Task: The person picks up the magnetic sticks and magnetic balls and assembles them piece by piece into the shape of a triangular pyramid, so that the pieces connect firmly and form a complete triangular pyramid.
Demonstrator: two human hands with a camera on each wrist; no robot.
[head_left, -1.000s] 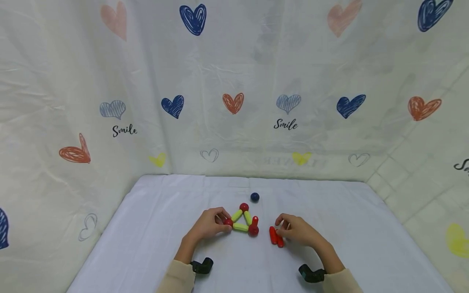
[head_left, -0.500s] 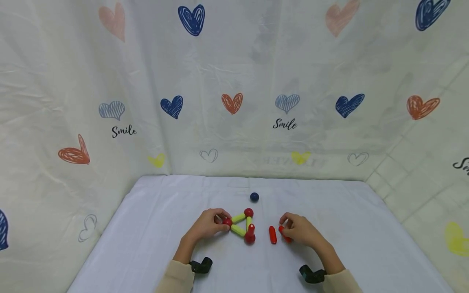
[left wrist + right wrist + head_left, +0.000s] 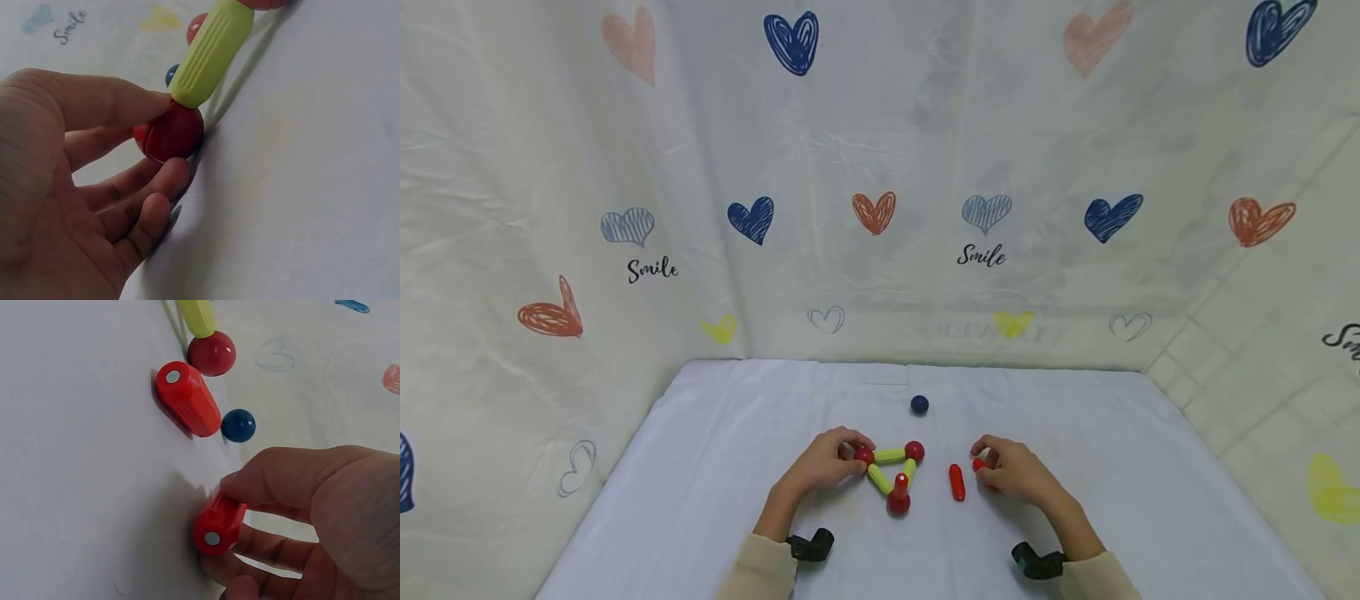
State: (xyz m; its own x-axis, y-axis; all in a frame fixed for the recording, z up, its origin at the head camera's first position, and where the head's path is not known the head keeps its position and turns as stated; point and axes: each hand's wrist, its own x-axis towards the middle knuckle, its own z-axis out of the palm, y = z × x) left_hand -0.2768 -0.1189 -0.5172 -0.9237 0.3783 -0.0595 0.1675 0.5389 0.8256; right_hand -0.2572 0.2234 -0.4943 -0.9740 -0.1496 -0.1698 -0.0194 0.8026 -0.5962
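Observation:
Three red balls and three yellow-green magnetic rods form a triangle on the table. My left hand [image 3: 829,460] pinches the red ball [image 3: 172,134] at its left corner; a yellow-green rod [image 3: 212,53] runs from that ball. The other corners are a far red ball [image 3: 914,451] and a near red ball [image 3: 898,503], from which a red rod [image 3: 901,482] stands up. My right hand [image 3: 1013,472] pinches a red magnetic rod [image 3: 219,526] by the table, its silver end showing. Left of that hand a second loose red rod [image 3: 190,400] lies on the cloth.
A dark blue ball [image 3: 919,405] rests beyond the triangle. White cloth [image 3: 1060,408] covers the table, and a curtain printed with hearts [image 3: 874,333] hangs behind its back edge. A black wrist device [image 3: 812,546] is on the left wrist, another black device [image 3: 1037,562] on the right.
The triangle has turned clockwise about the ball in my left hand, its near corner swinging toward me. My right hand has drawn one red rod rightward, apart from the other.

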